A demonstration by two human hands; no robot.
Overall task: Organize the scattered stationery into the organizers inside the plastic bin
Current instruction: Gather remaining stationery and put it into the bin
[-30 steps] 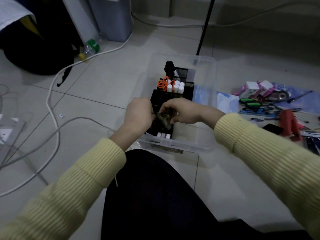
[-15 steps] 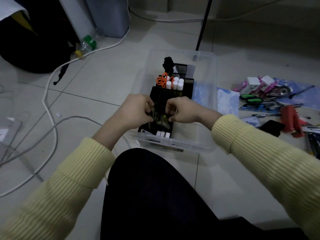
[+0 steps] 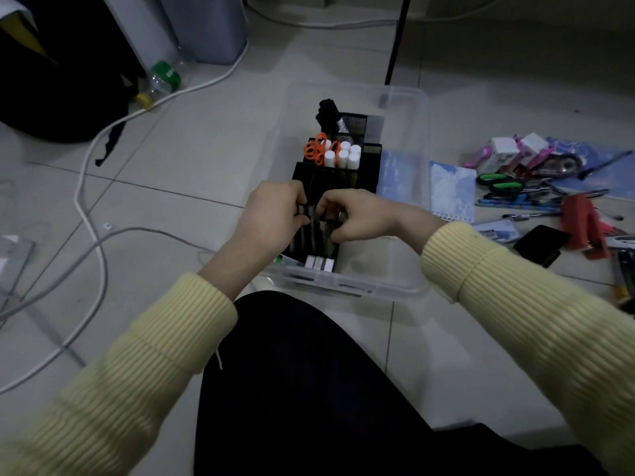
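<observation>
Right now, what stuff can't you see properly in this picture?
All in the head view:
- What, if anything, the left hand and right hand hold in the black organizer: curled fingers and dim light hide it.
- The stationery pile: cut off by the right edge.
- The front label on the plastic bin: too blurred to read.
</observation>
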